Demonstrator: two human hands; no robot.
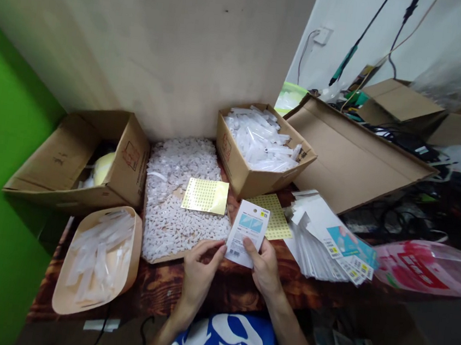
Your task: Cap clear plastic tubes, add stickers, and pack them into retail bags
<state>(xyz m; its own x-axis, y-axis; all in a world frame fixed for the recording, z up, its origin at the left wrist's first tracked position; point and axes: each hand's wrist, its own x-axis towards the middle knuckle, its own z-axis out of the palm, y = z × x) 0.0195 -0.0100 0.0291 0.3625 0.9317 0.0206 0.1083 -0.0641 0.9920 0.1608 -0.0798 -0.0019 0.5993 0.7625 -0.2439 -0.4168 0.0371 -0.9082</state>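
Note:
My right hand (266, 267) grips a white printed card package (248, 232) with a hang hole, its thumb lying across the front near the right edge. At the lower left edge of that card, the thumb and index finger of my left hand (201, 265) are pinched together. Whatever they hold, if anything, is too small to make out. Beyond my hands lies a yellow sheet of small round stickers (205, 195), resting on a shallow tray of many small white pieces (183, 228). Another yellow sticker sheet (277, 218) is partly behind the card.
Right of my hands, a fanned stack of printed cards (321, 248) lies beside a pink bottle (430, 266). A cardboard box (264, 181) holds clear plastic tubes. To the left are a beige bin (134, 256) of translucent pieces and an open cardboard box (80, 151).

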